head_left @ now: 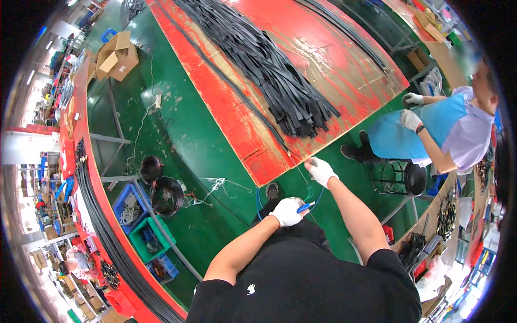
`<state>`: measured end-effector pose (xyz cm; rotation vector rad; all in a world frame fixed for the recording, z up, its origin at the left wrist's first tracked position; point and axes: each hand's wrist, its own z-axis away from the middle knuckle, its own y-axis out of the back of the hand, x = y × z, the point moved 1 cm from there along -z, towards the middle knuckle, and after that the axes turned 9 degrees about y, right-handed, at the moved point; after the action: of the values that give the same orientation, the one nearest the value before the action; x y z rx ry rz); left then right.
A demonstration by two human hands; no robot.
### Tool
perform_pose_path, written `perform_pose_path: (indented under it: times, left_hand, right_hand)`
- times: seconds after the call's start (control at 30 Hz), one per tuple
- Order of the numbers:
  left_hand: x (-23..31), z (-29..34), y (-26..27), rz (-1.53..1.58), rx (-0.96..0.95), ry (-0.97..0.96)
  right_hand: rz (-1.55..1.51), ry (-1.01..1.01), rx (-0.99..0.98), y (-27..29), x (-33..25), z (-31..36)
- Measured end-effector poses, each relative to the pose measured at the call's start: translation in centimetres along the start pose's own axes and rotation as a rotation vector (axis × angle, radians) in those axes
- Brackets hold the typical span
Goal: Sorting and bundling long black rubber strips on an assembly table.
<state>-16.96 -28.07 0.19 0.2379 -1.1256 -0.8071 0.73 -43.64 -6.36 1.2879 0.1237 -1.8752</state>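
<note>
- Head view, looking steeply down: the person stands at the near corner of a long red worktop [334,64] that runs away toward the top of the picture over a green floor [188,140].
- The left hand [287,211], in a white glove, is closed around a small blue-handled tool [306,206] — its working end is too small to make out. This hand is off the worktop, held over the floor in front of the body.
- The right hand [321,170], also gloved in white, is pinched shut on a thin blue cord [318,195] just beside the worktop's near corner. The cord hangs from the fingers in a loose loop that curves down toward the left hand.
- Judging by how it sags, the cord is light and limp rather than stiff; it would probably slip through cotton gloves, so a pinch close to the end, as here, seems the surest hold.
- A thick bundle of black rubber strips [269,70] lies lengthwise down the middle of the worktop, its ends fanned out near the near edge. Well apart from both hands.
- At the worktop's right edge a co-worker [458,129] in a blue apron and white gloves leans in, beside a black stool [401,177].
- On the floor to the left — dark wire coils [164,191] and blue and green crates [145,226].
</note>
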Motion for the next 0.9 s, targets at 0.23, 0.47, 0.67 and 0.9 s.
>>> perform_pose_path:
  times: [0.23, 0.47, 0.67, 0.9]
  left_hand:
    - [-0.1, -0.4, 3.3, -0.059, -0.147, -0.041]
    - [-3.0, -2.4, 1.1, -0.059, -0.075, -0.227]
    - [-2.5, -2.6, 1.1, 0.0, -0.094, -0.235]
    - [-2.8, -2.4, 0.8, 0.028, -0.113, -0.23]
  right_hand:
    - [0.723, 0.242, 0.33, -5.5, -7.1, -5.9]
    - [0.877, 0.199, 0.316, -7.6, -9.9, -9.9]
    - [0.91, 0.189, 0.368, -8.6, -8.4, -11.7]
    - [0.37, -0.042, 0.272, -8.8, -10.5, -10.5]
